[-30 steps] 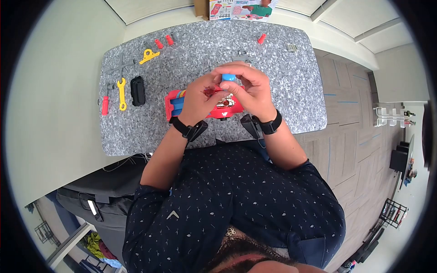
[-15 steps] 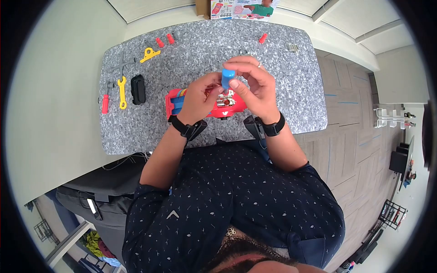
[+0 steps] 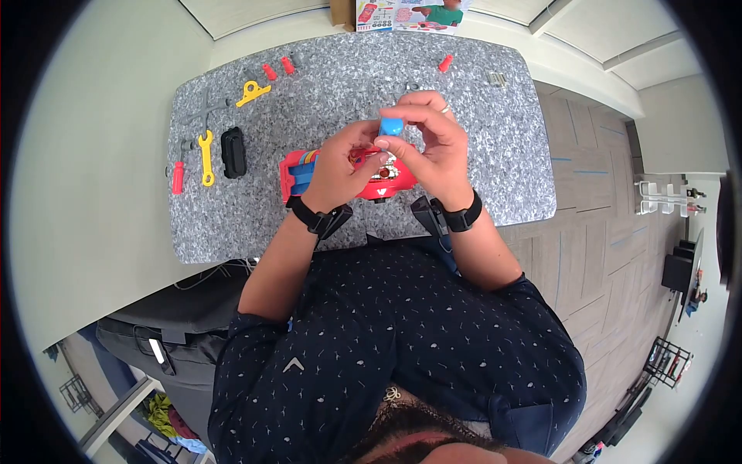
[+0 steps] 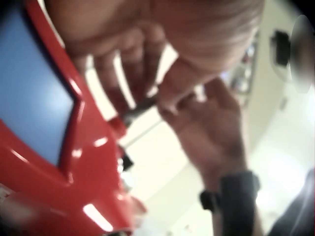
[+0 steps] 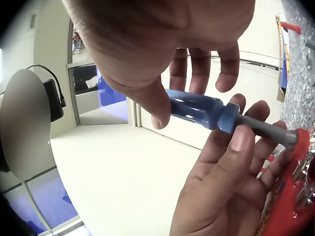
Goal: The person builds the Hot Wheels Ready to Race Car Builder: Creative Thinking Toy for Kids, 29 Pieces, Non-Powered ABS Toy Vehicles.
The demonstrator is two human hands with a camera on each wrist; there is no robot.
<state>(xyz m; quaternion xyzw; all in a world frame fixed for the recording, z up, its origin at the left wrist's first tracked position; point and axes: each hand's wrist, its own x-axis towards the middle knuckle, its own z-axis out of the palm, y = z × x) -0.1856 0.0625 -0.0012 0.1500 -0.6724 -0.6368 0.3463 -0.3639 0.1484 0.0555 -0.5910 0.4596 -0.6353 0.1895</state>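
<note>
A blue-handled screwdriver with a grey shaft stands over the red toy car. The right wrist view has its tip at a red part on the car. My right hand pinches the handle's end between thumb and fingers. My left hand pinches around the collar and upper shaft, thumb on the near side. In the left wrist view the grey shaft meets the car's red body; that view is blurred. Silver engine detail shows between the hands.
Left on the speckled table lie a yellow wrench, a black tray-like part, a red-handled tool and a grey cross wrench. A yellow part and red pieces lie farther back, before a printed box.
My right hand first opened its fingers away from the screwdriver's top, showing more of the blue handle, then shifted slightly on it. My left hand has stayed nearly in place.
</note>
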